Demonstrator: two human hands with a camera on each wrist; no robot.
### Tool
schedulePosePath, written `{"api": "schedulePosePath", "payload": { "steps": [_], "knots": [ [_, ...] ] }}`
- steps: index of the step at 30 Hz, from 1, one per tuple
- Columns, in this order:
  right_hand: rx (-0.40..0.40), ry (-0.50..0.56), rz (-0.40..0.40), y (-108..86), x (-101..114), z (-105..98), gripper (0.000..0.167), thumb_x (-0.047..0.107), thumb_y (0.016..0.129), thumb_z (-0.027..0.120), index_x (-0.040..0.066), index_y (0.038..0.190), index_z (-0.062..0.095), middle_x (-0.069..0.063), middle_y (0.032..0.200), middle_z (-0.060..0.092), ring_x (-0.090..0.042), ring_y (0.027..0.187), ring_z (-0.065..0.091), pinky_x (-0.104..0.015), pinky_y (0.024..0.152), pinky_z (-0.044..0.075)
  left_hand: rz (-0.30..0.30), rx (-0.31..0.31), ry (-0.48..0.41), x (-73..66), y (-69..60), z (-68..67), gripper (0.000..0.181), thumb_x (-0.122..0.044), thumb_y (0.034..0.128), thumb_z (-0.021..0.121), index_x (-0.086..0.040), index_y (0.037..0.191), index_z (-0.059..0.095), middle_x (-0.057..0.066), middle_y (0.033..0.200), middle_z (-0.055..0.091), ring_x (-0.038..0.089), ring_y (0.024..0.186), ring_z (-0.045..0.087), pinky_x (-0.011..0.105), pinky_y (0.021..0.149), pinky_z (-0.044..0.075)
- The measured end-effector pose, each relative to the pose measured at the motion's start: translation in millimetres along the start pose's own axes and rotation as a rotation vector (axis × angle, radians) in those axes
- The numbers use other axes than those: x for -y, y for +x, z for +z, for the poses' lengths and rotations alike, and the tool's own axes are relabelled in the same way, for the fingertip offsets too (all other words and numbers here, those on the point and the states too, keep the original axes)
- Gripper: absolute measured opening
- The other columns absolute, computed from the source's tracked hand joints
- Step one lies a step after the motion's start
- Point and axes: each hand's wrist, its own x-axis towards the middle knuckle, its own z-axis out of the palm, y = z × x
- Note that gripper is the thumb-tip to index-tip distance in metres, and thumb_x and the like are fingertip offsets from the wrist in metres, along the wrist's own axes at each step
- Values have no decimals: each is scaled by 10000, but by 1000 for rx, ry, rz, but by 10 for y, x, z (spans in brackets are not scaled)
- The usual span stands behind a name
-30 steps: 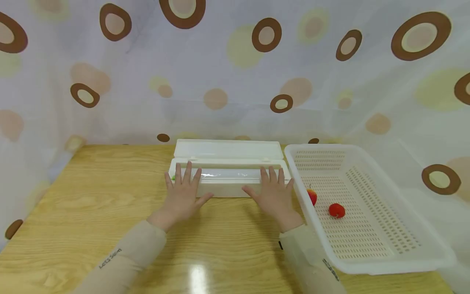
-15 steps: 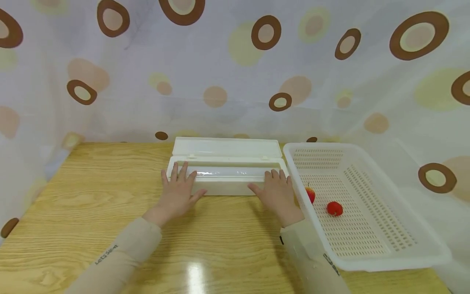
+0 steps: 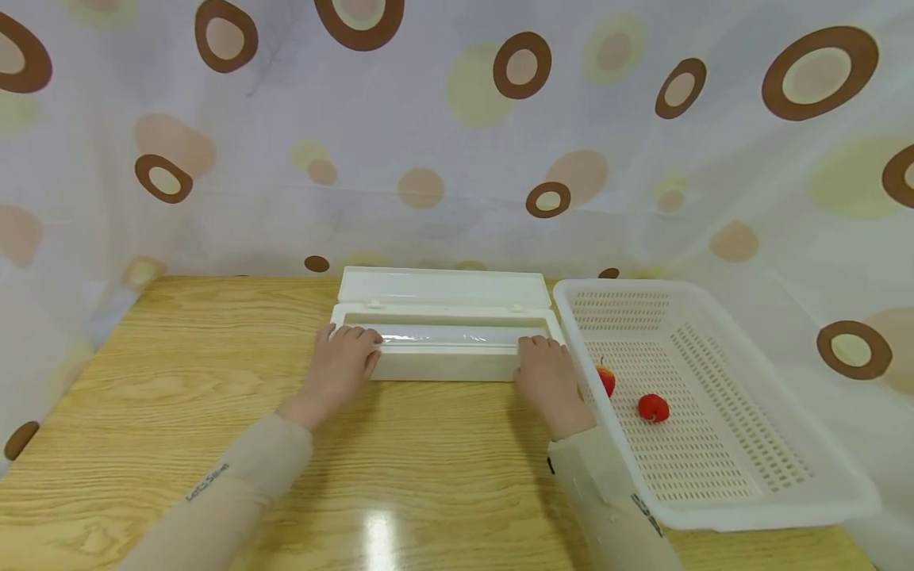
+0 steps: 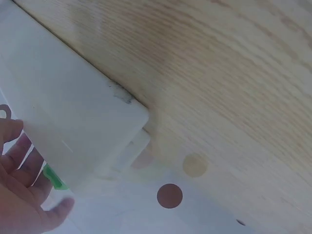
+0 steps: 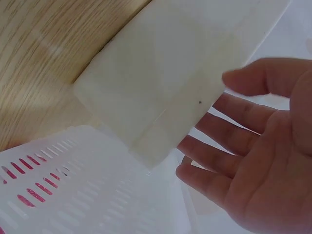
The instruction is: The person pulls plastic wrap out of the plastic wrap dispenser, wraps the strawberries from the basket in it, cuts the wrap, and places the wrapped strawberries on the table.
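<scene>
A long white box lies with its lid folded back. Inside is a pale, shiny roll; a green bit shows by my left fingers. My left hand reaches over the box's left front edge, fingers bent down into it. At the right end my right hand does likewise. The right wrist view shows my right thumb by the front wall and the other fingertips hidden behind it. Neither hand shows a closed hold on the roll.
Close to the box's right end stands a white plastic basket with a red fruit and a red-yellow one in it. Behind the wooden table hangs a curtain with brown circles.
My fingers, spread and straighter before, are now bent down over the box's front edge. Both thumbs have drawn in towards the hands. The box and basket stand as before.
</scene>
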Motion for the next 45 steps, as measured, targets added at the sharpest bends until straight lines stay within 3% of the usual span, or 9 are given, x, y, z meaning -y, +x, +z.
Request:
{"api": "schedulePosePath", "payload": {
  "steps": [4,9,12,22,32,38,45],
  "knots": [
    [-29,-42,14,38,-12,30,225,-23,860,478,-45,1042,608,-215,1016,635,-382,941,584,-476,838,482,20,-20,-18,23,37,-9,100,-137,884,630,-65,947,658,79,913,708,250,886,659,499,913,434],
    [-15,-56,69,94,-3,34,205,41,932,465,11,1045,633,-187,982,646,-354,904,592,-459,744,518,24,-23,-30,50,70,-8,76,-116,885,627,-64,912,675,60,851,717,220,810,673,448,863,461],
    [-25,-49,95,114,-2,26,205,36,920,488,30,1048,648,-183,962,651,-351,887,595,-461,709,525,15,-8,-32,52,83,-14,79,-109,891,618,-64,913,678,54,851,718,221,811,676,444,861,466],
    [-49,7,140,150,-5,4,267,-1,870,544,50,1110,647,-170,1011,649,-344,915,601,-462,703,528,1,-4,-3,39,115,-29,65,-103,882,627,-74,886,684,51,826,716,216,787,671,437,824,476],
    [-135,22,146,197,-39,63,237,23,872,547,71,1060,683,-144,1045,670,-327,941,613,-451,713,531,-19,4,25,26,134,-42,89,-103,902,591,-79,873,672,42,781,701,212,783,664,432,825,479],
    [-173,24,178,241,-51,98,189,72,892,561,91,1018,701,-116,1041,681,-309,937,614,-442,676,531,-37,22,66,18,162,-47,76,-133,911,585,-77,901,635,55,864,689,227,879,644,405,808,481],
    [-228,42,178,280,-95,155,143,111,902,579,79,959,707,-117,995,695,-309,896,609,-448,629,522,-50,13,51,31,223,-36,95,-130,923,556,-46,923,601,87,801,663,247,785,636,402,745,483]
  ]
}}
